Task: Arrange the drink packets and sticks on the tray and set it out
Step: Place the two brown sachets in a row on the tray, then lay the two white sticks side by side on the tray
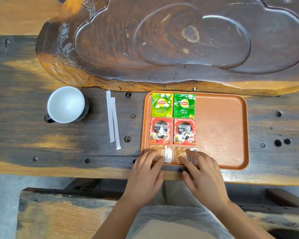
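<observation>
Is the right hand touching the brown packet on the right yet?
Touching. The head view shows the right hand with its fingertips lying flat on the right brown packet on the tray, covering part of it, with no gap showing between them.

A tea room: carved wooden tea tray (171,40) (rustic table (24,135)).

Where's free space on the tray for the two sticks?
The tray's right half is bare, from the green tea packet and red coffee packet across to the right rim. The left half is crowded: six packets in two columns, with the left hand and right hand on the brown packets. The sticks lie off the tray.
</observation>
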The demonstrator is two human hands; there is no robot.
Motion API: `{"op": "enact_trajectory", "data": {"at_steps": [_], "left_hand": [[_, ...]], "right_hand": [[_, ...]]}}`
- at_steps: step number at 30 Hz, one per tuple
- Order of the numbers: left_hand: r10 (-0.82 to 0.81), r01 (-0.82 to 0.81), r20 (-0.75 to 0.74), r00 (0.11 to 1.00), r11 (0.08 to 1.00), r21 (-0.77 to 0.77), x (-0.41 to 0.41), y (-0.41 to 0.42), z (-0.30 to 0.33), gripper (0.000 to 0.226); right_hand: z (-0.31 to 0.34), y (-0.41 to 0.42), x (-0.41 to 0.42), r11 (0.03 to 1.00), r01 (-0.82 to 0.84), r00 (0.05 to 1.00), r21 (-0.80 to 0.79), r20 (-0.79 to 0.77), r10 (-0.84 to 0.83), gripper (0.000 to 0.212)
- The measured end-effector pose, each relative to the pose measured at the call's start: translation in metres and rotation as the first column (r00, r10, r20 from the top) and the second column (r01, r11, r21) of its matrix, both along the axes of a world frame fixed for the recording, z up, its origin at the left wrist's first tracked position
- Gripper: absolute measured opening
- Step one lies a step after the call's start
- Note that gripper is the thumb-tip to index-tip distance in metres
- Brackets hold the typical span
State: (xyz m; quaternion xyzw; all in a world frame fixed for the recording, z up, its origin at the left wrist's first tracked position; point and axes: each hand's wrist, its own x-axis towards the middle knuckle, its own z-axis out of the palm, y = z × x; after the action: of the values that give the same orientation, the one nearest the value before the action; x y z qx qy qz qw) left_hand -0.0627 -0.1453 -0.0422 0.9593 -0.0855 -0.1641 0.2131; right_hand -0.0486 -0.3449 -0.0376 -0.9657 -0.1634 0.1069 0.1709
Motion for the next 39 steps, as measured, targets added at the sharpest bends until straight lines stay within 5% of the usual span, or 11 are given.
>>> {"op": "enact_trajectory", "data": {"at_steps": [6, 13, 19, 24, 39], "left_hand": [[0.214, -0.157, 0.234, 0.949, 0.958, -0.241, 0.016, 0.030, 0.012, 0.029], [0.657, -0.651, 0.200, 0.727, 0.752, -0.104, 0.079, 0.101, 0.022, 0.026], [0.661, -0.666, 0.101, 0.744, 0.746, 0.020, 0.103, 0.113, 0.005, 0.024], [0.712, -0.713, 0.045, 0.701, 0.700, 0.025, 0.101, 0.104, -0.006, 0.020], [0.818, -0.818, 0.034, 0.574, 0.571, 0.074, 0.099, 0.097, -0.002, 0.006]], "right_hand": [[0.016, 0.023, 0.030, 0.986, 0.049, 0.997, 0.159, 0.057, -0.059, 0.033], [0.026, 0.118, 0.100, 0.940, 0.102, 0.992, 0.325, -0.109, -0.070, 0.041], [0.014, 0.183, 0.125, 0.988, -0.060, 0.976, 0.143, -0.197, 0.088, 0.040], [0.003, 0.200, 0.119, 0.996, -0.079, 0.956, -0.041, -0.287, 0.064, 0.045], [0.010, 0.215, 0.124, 0.993, 0.096, 0.897, -0.074, -0.426, -0.118, 0.019]]}}
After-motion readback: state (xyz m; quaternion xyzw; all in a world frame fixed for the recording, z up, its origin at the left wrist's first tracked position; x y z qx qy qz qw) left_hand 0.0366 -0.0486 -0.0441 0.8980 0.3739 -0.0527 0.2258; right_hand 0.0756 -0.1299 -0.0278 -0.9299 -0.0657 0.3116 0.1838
